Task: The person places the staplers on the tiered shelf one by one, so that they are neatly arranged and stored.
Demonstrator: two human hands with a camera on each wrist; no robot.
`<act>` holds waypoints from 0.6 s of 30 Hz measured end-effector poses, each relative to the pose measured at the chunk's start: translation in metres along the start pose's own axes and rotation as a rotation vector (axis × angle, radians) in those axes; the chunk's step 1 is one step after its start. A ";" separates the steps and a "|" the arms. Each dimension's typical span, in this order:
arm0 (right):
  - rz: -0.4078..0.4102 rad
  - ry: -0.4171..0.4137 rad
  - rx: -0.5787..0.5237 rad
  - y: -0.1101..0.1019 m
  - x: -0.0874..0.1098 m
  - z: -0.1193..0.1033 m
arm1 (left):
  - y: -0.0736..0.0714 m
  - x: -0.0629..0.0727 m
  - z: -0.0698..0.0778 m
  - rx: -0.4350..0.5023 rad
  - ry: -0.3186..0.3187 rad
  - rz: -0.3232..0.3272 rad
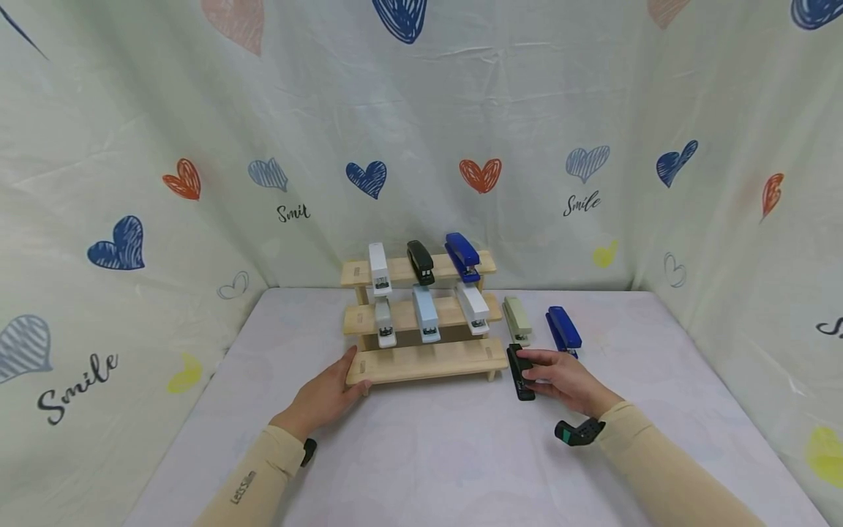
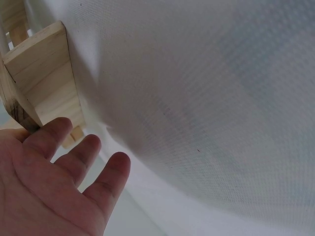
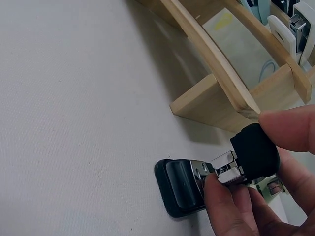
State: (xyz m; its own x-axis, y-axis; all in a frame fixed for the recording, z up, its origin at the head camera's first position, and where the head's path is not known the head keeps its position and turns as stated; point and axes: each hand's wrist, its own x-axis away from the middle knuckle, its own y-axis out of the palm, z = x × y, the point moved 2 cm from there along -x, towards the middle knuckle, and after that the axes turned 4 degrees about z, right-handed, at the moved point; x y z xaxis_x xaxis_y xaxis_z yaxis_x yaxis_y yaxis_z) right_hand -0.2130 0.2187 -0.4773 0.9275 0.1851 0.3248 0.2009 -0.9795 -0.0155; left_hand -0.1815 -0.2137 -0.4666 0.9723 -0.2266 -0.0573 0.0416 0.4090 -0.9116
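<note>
My right hand (image 1: 569,380) pinches a black stapler (image 1: 516,372) between thumb and fingers, just beyond the right end of a three-step wooden rack (image 1: 428,364). In the right wrist view the stapler's black base (image 3: 182,189) is low over the white cloth, its metal staple head showing between the fingers. At the rack's other end, my left hand (image 1: 323,395) grips the bottom board, thumb at the front edge. Three of its fingers (image 2: 81,152) stick out past the wood in the left wrist view. The bottom step holds no stapler.
White (image 1: 378,265), black (image 1: 420,260) and blue (image 1: 462,250) staplers stand on the top step. The middle one bears grey (image 1: 384,318), light blue (image 1: 425,311) and white (image 1: 472,306) ones. Pale green (image 1: 517,318) and blue (image 1: 562,327) staplers lie on the table right of the rack.
</note>
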 end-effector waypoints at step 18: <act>0.031 0.005 0.006 -0.001 0.003 -0.004 | 0.004 -0.002 -0.005 0.014 0.007 0.002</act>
State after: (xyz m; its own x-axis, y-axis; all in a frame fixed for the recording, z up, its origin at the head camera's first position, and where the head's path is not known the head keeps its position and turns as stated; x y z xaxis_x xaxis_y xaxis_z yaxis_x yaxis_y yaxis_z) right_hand -0.2120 0.2204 -0.4730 0.9318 0.1541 0.3286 0.1740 -0.9842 -0.0317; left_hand -0.1846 -0.2164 -0.4722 0.9707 -0.2322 -0.0617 0.0433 0.4220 -0.9056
